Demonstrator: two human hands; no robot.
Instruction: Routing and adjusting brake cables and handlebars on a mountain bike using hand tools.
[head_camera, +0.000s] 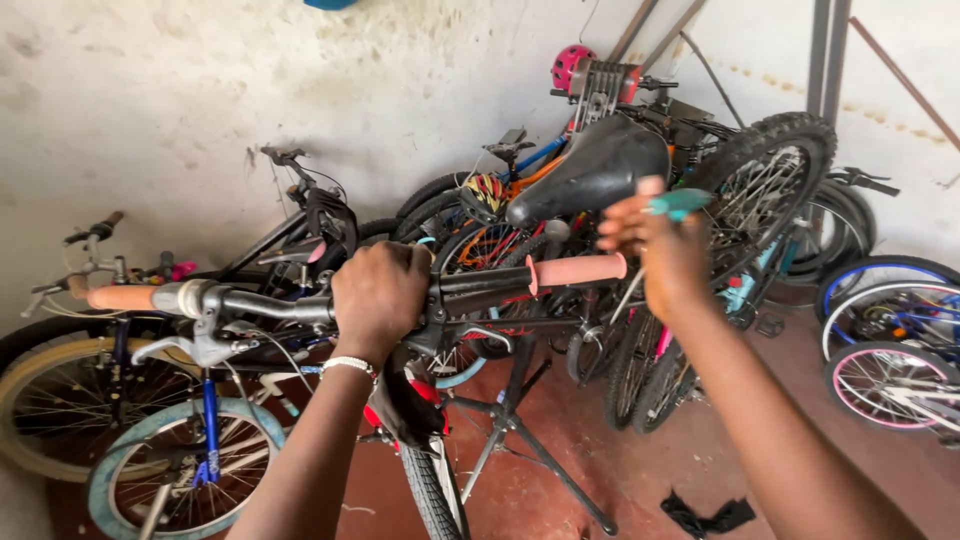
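You are looking down at a bicycle handlebar (300, 305) running left to right in front of you, with an orange grip (122, 297) at its left end and a pink grip (578, 270) at its right end. The bike is standing on a black repair stand (520, 420), which is likely keeping the bar at working height, with the front tyre (432, 490) hanging just below.

Your left hand (380, 292) is wrapping over the middle of the handlebar, fingers curled closed around it, knuckles up; this seems to be steadying the bar. That arm is reaching straight forward from the near left, a pale bracelet (348, 364) sitting on the wrist.

Your right hand (655, 250) is rising just right of the pink grip, near its end. Its fingers are closed on a tool with a teal handle (680, 203), and a thin metal shaft (628, 296) is pointing down and left beneath the hand. The wrist is bending upward, the forearm coming in from the near right.

Farther off, many bikes are leaning against a stained white wall (180, 90): a black saddle (590, 170) just beyond your right hand, a knobby wheel (770, 190) to its right. A black rag (710, 518) is lying on the red floor (600, 450).
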